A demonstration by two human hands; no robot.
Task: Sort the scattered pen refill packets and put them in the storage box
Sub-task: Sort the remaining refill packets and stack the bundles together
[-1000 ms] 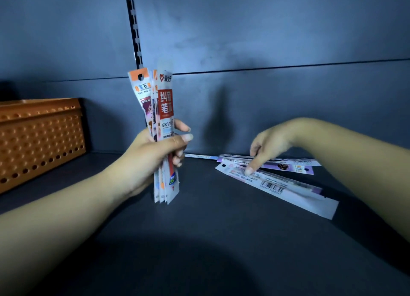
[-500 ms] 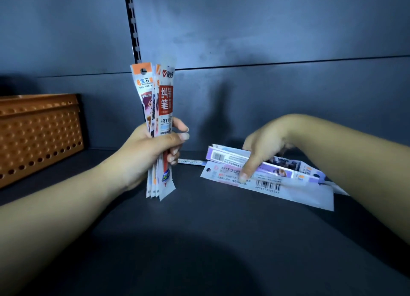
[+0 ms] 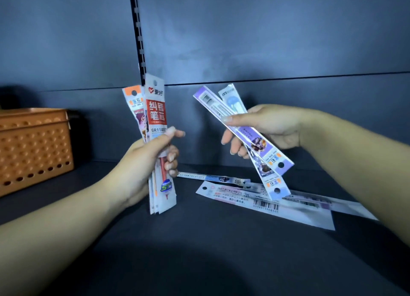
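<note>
My left hand (image 3: 147, 162) grips an upright bundle of refill packets (image 3: 156, 118), a red-and-white one in front and an orange-topped one behind. My right hand (image 3: 264, 127) holds two purple packets (image 3: 255, 136) slanted in the air, thumb on the front one, above the shelf. Loose packets lie flat on the dark shelf below: a large white one with a barcode (image 3: 261, 203), a thin one (image 3: 213, 177) behind it, and another (image 3: 321, 203) running off to the right. The orange perforated storage box (image 3: 33, 149) stands at the far left.
The dark shelf floor (image 3: 199, 251) stretches toward me in front of the packets. A dark back wall with a slotted vertical rail (image 3: 138, 34) closes the rear. The box sits against the left side.
My right hand has lifted two purple packets off the shelf pile into the air. My left hand's bundle stays upright, and the view has shifted slightly.
</note>
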